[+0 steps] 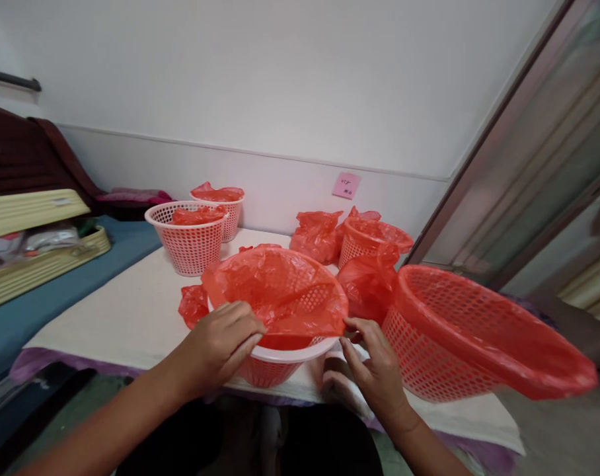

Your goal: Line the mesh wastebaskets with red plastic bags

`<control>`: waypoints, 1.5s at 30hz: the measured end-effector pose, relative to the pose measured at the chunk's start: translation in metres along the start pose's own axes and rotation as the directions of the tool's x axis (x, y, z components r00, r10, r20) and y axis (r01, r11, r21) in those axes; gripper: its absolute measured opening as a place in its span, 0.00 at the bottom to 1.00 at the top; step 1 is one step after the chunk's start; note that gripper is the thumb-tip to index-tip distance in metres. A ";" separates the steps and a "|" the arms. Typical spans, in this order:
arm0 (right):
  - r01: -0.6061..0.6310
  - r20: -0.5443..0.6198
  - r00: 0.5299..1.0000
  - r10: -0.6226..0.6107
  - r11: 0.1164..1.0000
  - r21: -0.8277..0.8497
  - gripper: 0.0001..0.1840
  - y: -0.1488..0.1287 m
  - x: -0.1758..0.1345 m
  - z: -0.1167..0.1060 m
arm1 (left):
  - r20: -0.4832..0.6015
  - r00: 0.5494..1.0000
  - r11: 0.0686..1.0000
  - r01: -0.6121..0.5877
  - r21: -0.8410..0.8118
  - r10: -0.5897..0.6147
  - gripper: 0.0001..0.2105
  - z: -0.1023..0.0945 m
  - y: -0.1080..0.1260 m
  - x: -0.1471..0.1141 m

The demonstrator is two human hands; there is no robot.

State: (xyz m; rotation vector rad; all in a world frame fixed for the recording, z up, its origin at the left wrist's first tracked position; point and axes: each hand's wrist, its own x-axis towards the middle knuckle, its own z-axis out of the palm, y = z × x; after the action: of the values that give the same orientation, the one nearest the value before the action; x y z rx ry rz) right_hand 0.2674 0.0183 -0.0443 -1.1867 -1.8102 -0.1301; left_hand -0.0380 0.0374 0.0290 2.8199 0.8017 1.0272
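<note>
A white plastic basket [280, 354] with a perforated wall stands in front of me at the table's near edge. A thin red plastic bag [275, 284] lines it and drapes over its far and side rim. Along the near side the bag's edge stretches between my hands, leaving some white rim bare. My left hand [225, 344] is closed on the bag's edge at the near left. At the right rim my right hand [372, 360] pinches the bag's edge between thumb and fingers. A white roll-like object [337, 380] lies beside the right hand, partly hidden by it.
A red-lined basket [439, 357] stands at the right, and another lined basket [362, 241] behind it. Crumpled red bags [316, 235] lie near the wall. Two baskets [191, 244] stand at the back left. A pink note [346, 186] is on the wall; a cream case [47, 264] lies left.
</note>
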 end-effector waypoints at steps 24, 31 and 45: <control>0.223 0.057 0.974 -0.218 0.968 -0.116 0.24 -0.021 0.015 -0.013 | 0.060 0.993 0.941 -0.114 0.318 0.100 0.22 -0.019 -0.031 -0.012; 0.259 0.108 0.964 -0.245 0.955 -0.147 0.23 -0.015 0.015 -0.006 | -0.026 0.999 0.966 -0.023 0.257 0.031 0.16 -0.015 -0.046 -0.011; 0.240 0.112 0.967 -0.230 0.967 -0.082 0.16 -0.010 0.012 -0.006 | -0.079 0.995 0.984 0.072 0.161 -0.060 0.07 -0.016 -0.033 -0.004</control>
State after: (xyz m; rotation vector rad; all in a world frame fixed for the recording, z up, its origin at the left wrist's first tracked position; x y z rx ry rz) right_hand 0.2621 0.0180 -0.0281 -1.0555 -2.0520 -0.3002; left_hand -0.0659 0.0619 0.0322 2.8805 1.0256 1.1104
